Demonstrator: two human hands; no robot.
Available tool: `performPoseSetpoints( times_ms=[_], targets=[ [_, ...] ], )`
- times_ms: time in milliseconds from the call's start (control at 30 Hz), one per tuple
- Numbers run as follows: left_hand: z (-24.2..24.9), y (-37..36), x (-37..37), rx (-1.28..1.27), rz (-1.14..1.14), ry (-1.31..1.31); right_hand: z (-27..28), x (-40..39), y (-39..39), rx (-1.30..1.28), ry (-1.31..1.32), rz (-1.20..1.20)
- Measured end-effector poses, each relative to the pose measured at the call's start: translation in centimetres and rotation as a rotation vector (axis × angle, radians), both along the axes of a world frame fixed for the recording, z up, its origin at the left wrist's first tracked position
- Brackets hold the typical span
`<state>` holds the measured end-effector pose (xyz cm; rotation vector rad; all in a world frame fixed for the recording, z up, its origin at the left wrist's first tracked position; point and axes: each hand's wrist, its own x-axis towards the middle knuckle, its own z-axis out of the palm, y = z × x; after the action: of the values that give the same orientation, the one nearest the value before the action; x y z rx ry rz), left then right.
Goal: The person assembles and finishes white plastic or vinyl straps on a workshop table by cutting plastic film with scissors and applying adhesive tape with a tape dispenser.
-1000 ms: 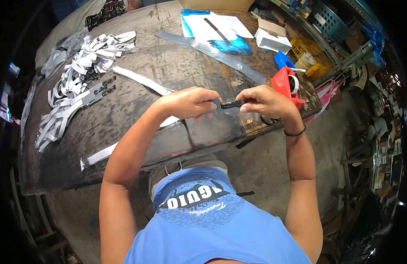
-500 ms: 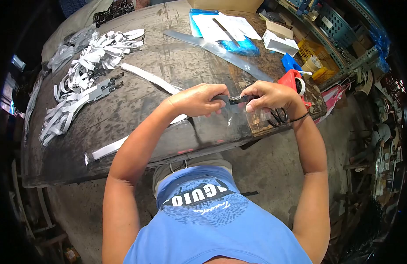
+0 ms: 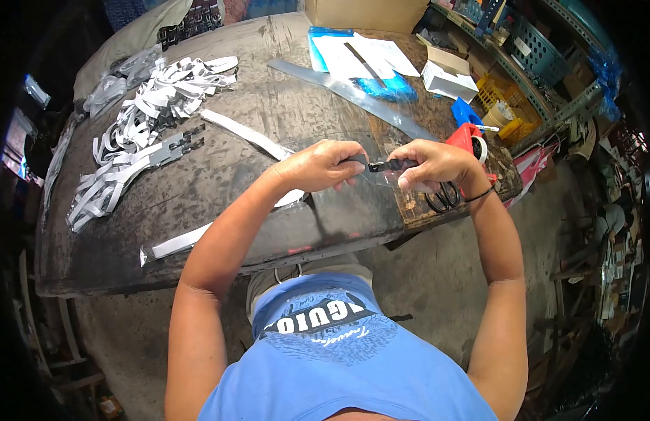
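Observation:
Above the table's front part, my left hand point(image 3: 325, 166) pinches the dark grey end of a strap between thumb and fingers. My right hand point(image 3: 432, 166) grips a black clip point(image 3: 387, 165) with a shiny metal part, which bridges the gap between both hands. Clear plastic shows just under the clip. A white strap point(image 3: 251, 131) lies on the table and passes behind my left hand. Another length of white strap point(image 3: 181, 241) in a clear sleeve emerges left of my left forearm. Black-handled scissors point(image 3: 444, 198) lie partly hidden beside my right wrist.
On the worn table point(image 3: 283, 98), a heap of white straps point(image 3: 146, 116) with grey ends and black clips lies left. A metal ruler point(image 3: 353, 95), papers point(image 3: 349, 56), a white box point(image 3: 449, 77) and a red tape dispenser point(image 3: 467, 138) lie farther back and right. Shelving point(image 3: 528, 77) stands right.
My right thumb and fingers have shifted slightly along the black clip, so more of it shows. Both hands stay in nearly the same place; the view has tilted a little.

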<state>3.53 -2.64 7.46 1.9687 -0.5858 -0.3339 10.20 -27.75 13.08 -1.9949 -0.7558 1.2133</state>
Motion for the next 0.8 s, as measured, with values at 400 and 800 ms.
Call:
performPoseSetpoints(
  times_ms=[400,800],
  targets=[
    [-0.5,0.0,-0.1,-0.024,-0.070,-0.071,-1.4,0.3,-0.2,0.083,0.092,-0.035],
    [0.2,-0.4,0.1,0.017,0.057,-0.036,-1.5,0.7,-0.5,0.143,0.182,-0.043]
  ],
)
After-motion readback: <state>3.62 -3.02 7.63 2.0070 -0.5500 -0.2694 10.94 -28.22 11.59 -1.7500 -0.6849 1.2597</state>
